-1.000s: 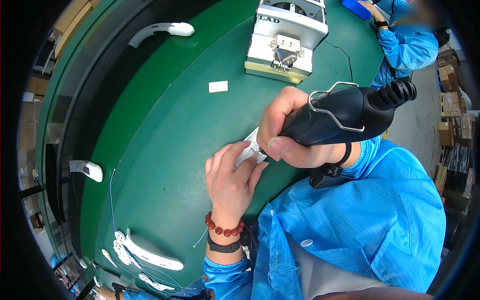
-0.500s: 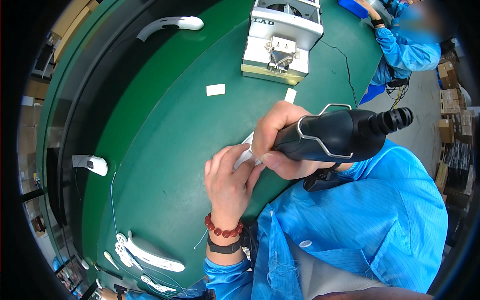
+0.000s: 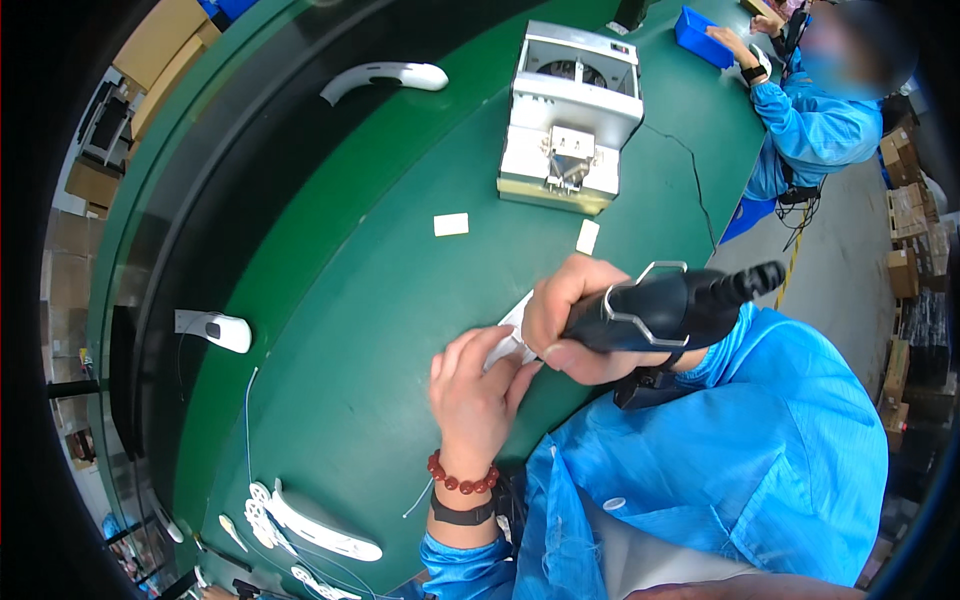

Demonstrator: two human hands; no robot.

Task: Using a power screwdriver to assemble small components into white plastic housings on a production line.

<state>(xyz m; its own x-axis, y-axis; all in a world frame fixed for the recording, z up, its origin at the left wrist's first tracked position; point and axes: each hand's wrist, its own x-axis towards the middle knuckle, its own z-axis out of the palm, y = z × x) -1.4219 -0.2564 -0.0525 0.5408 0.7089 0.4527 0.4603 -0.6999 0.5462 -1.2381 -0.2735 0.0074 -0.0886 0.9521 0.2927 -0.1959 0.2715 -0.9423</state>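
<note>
My right hand (image 3: 575, 318) grips a black electric screwdriver (image 3: 655, 312) with a wire hanging bail, its cable end pointing up to the right. The driver's tip is hidden behind my fingers. Under it, a white plastic part (image 3: 512, 322) rests on the green table, partly covered by both hands. My left hand (image 3: 473, 390), wearing a red bead bracelet and a black wristband, pinches the near side of that part. The two hands almost meet over it.
Ahead stands a grey-white screw feeder machine (image 3: 570, 120); two cream blocks (image 3: 451, 224) lie before it. White curved housings (image 3: 325, 525) and small parts with thin cables are at lower left. Another white housing (image 3: 392, 76) lies far left. A co-worker (image 3: 820, 120) handles a blue bin (image 3: 704, 38).
The whole scene has shifted down and slightly right in the picture as the view moved. Both hands keep their hold, the screwdriver still over the white part.
</note>
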